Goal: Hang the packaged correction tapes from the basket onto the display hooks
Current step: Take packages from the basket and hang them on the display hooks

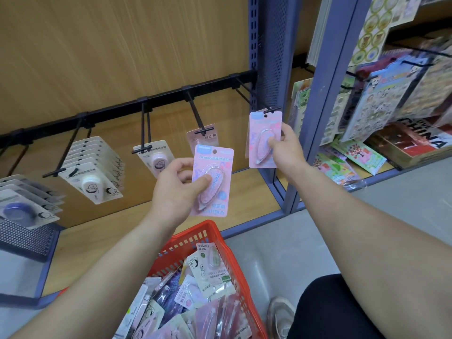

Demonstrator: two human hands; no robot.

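Bright, even indoor light, soft shadows; wide-angle bending and blur at edges.

Red basket [215, 241]: cropped by bottom edge.
Inside basket: packs [186, 302] overlapping, lower ones buried, small print unreadable.
Above basket: left hand [176, 192] fingers partly hidden behind pink pack [211, 182]; hung pack [206, 139] behind it half covered.
Above-right of basket: right hand [287, 152] fingertips behind second pack [265, 139].
Far left of basket: blue-tape packs [19, 211] cut by left edge, blurred.
Right of basket: shoe [278, 316] cropped at bottom.
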